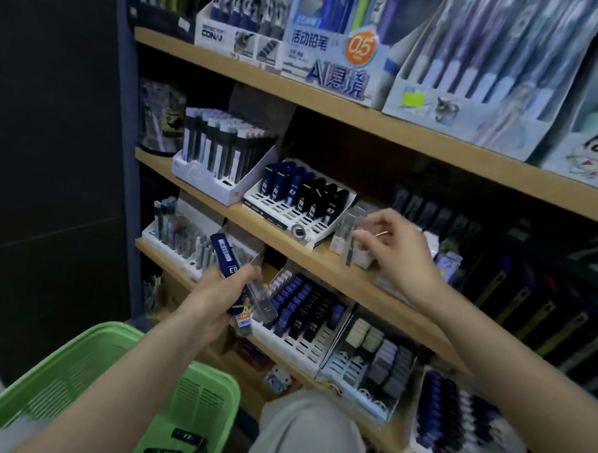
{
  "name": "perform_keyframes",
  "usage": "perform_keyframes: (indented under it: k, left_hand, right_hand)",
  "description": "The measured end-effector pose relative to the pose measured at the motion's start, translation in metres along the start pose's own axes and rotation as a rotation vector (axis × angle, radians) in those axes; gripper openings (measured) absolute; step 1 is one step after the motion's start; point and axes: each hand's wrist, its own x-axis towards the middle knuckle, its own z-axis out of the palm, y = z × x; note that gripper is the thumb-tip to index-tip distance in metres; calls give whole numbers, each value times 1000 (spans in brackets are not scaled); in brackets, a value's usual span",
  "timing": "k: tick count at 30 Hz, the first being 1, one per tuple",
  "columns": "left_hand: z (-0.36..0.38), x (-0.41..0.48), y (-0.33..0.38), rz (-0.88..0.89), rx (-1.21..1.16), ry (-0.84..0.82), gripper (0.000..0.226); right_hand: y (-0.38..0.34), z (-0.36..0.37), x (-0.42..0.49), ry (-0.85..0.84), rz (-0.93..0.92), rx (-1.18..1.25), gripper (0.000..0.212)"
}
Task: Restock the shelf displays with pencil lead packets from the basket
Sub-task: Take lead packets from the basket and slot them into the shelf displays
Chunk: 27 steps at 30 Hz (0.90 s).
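1. Fingers [248, 273] of the left hand [221, 291] are curled narrow round a blue packet [225, 253] and a clear packet [263, 303], held together in front of the shelves. More may sit beneath them; the grip hides the count.
2. The right hand's [401, 252] fingers [363, 237] are bent at a clear box [351, 237] on the middle shelf [330, 264]. Blur prevents telling whether they pinch it or only touch it.
3. The box stands just beside the upper tray [276, 206], which holds blue and black packets at the back and has bare front slots.
4. A lower tray [306, 342], one shelf down, is likewise part filled, with open slots at the front.
5. The basket [209, 394] sits low on the left; loose packets [187, 436] remain in it, so restocking appears well short of done.
6. Risks, as judged:
   - The left hand carries several slim packets in one grip. Loosening it to pass one across could let the clear one slide out and drop beside the basket.
   - The box stands near the shelf edge. A nudge from the right hand could tip it off.
   - Blue and black packets look much alike in this dim light. A packet could go into the wrong row if the label is not checked.
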Motion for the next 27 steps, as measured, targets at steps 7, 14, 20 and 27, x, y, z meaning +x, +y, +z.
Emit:
perform_keyframes:
  k: [7, 14, 20, 27]
  left_hand:
    - [22, 4, 6, 20, 24, 4, 11]
    - [31, 14, 4, 22, 33, -2, 12]
    - [35, 21, 6, 37, 31, -26, 13]
    - [41, 20, 6, 41, 17, -73, 10]
  right_hand:
    - [27, -18, 44, 286, 12, -152, 19]
    - [48, -8, 60, 303, 66, -211, 21]
    - [54, -7, 72, 175, 132, -284, 20]
    - [51, -5, 86, 67, 168, -379, 7]
